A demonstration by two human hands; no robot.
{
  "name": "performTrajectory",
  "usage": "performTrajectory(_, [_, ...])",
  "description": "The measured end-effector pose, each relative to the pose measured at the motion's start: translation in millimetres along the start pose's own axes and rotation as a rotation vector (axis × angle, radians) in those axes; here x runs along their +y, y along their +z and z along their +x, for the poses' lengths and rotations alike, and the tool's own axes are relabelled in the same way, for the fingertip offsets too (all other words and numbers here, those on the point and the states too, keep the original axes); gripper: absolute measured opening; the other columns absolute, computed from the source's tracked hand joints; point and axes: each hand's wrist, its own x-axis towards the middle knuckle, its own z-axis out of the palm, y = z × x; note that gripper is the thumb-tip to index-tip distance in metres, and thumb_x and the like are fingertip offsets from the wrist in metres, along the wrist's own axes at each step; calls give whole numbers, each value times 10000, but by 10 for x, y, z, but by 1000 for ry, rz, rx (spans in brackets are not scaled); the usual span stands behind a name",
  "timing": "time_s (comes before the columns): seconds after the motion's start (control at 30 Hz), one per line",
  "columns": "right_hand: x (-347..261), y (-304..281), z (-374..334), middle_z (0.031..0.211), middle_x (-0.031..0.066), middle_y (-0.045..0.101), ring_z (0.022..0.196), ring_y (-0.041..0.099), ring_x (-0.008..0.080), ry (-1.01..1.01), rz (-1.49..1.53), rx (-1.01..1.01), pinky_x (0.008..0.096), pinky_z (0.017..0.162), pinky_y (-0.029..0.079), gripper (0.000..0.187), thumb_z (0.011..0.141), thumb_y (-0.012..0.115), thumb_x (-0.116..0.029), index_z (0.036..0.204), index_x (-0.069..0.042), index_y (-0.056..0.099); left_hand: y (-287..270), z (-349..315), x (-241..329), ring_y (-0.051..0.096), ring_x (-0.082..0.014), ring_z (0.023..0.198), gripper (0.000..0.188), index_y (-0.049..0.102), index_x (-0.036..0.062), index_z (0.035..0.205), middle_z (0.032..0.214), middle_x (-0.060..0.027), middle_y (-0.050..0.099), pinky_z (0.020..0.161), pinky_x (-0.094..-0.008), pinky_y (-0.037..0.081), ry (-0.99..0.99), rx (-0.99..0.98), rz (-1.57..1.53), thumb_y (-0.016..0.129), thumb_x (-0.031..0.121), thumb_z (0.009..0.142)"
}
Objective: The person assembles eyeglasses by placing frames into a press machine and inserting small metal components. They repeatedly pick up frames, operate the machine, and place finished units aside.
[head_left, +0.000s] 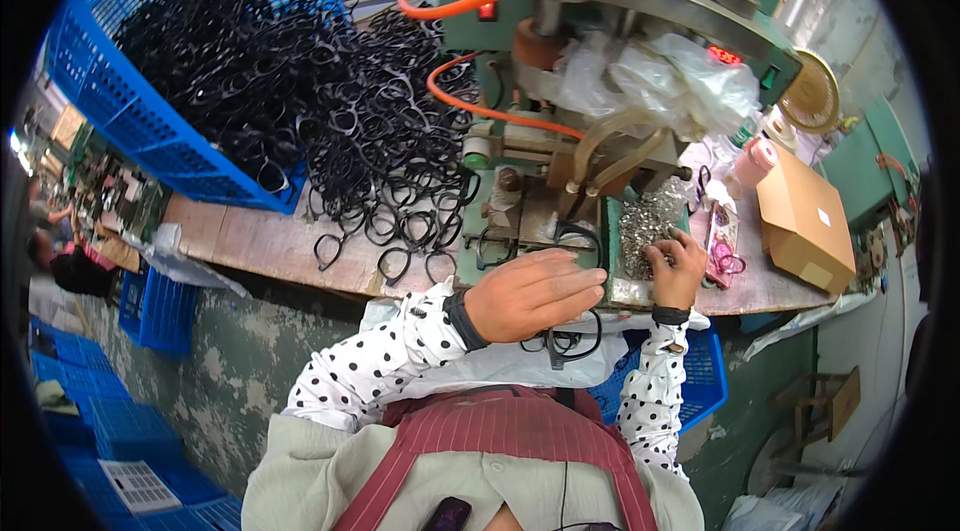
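My left hand [535,293] is at the near edge of a green press machine [640,3], back upward and fingers stretched out together; its thumb is hidden. Just beyond its fingers, a black glasses frame [578,231] lies at the machine's base. More black glasses frames [560,359] show just below the hand, over white plastic; whether it touches them I cannot tell. My right hand [677,269] reaches into a green tray [612,266] of small silvery metal pieces [645,221]. Its fingertips are pinched together among the pieces, and what they hold is too small to make out.
Black glasses frames [385,121] spill in a heap from a tipped blue crate [140,126] at left. Orange hoses [500,116] curve round the machine. A cardboard box [803,216] stands on the right of the table. Below the table edge is a blue basket [706,381].
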Motion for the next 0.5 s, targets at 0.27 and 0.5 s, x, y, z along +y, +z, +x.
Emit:
performTrajectory(0.27, [178,73,-22,863,103,690,855,612,250,106,214,-11,355,811,451,137,771,726,-122,870,-30,706,-1076,550,4,456,-318,1254,451,472,77,1350,1427,-185,402,1049,-452,387,-414,-104,-1329,552,98,907])
performTrajectory(0.5, [449,24,-70,887,154,679,820,632,258,92,133,-168,351,788,487,180,817,666,-120,912,33,671,-922,1081,495,470,-319,1218,427,488,69,1317,1376,-182,428,1026,-447,395,-102,192,-1455,566,113,899])
